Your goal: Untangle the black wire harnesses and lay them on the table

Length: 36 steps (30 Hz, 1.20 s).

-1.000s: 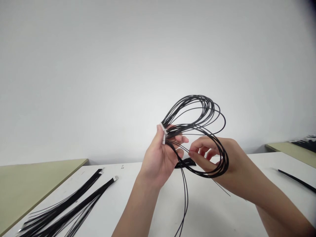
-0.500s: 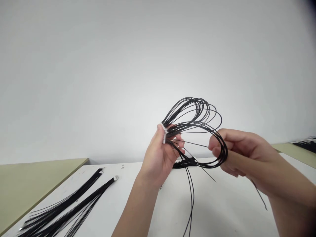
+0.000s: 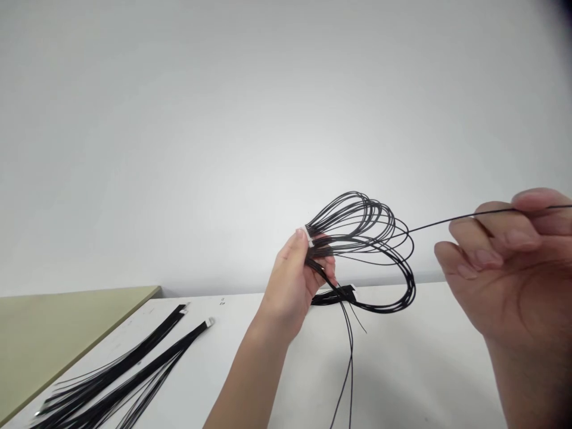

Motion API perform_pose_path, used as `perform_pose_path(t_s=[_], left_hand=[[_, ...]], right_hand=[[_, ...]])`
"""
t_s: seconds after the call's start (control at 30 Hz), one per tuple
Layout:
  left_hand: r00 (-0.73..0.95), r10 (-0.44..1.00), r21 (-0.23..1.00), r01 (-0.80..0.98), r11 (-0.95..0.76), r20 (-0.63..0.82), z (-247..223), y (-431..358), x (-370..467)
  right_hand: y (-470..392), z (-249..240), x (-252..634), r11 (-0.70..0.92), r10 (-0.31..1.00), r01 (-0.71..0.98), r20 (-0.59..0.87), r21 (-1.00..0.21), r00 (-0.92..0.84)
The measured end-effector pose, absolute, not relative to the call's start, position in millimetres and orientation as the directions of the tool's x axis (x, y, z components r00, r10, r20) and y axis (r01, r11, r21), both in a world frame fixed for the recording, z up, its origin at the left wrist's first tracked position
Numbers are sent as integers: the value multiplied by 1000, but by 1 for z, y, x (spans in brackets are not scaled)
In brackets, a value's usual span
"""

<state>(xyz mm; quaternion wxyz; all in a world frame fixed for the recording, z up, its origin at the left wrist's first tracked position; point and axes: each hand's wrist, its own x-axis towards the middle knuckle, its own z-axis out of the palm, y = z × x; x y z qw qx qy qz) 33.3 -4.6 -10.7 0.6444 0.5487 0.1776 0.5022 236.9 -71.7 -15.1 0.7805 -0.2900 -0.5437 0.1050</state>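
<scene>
My left hand (image 3: 292, 277) is closed on a wire harness, pinching its white connectors (image 3: 308, 235) between thumb and fingers. From the connectors, the harness's black wires (image 3: 373, 208) fan out to the right in loops. Some loose ends hang down below the hand. At the right edge, my right hand (image 3: 513, 256) has its fingers curled around a single black wire (image 3: 440, 223), which runs taut from the looped bundle across the fingers and out of view. The right thumb tip is partly cut off by the frame's edge.
On the white table (image 3: 232, 357), two bundles of black wires (image 3: 134, 369) with white connectors lie at the left. Another black bundle (image 3: 330, 296) lies behind my left hand. A greenish board (image 3: 67, 328) borders the table on the left, and a pale wall (image 3: 223, 149) rises behind.
My right hand has moved right and upward, drawing one wire out straight from the bundle. My left hand has shifted slightly right with the connectors still in its grip.
</scene>
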Motion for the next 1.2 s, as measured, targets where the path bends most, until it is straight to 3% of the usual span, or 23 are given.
perform_pose_path(t_s=[0.1, 0.2, 0.5, 0.6, 0.7, 0.8, 1.2], left_hand=[[413, 862, 881, -466, -78, 295, -11, -4, 34], [406, 866, 870, -489, -63, 291, -11, -3, 34], [412, 866, 900, -426, -92, 283, -12, -3, 35], [415, 860, 910, -396, -124, 298, -12, -2, 34], [437, 841, 914, -377, -150, 318, -12, -1, 34], [463, 816, 916, -357, -184, 345, -13, 0, 33], [484, 789, 925, -237, -298, 378, -17, -1, 32]], right_hand=[[-73, -10, 226, 842, 529, -178, 716, -509, 456], [-75, -9, 222, 855, 503, -180, 692, -487, 518], [-88, -14, 211, 791, 585, -21, 746, -611, 320], [-86, -17, 202, 676, 678, 163, 693, -719, 243], [-80, -19, 196, 596, 673, 415, 710, -687, 209], [-75, -18, 192, 525, 677, 550, 710, -650, 193], [-72, -18, 189, 479, 693, 581, 690, -658, 211]])
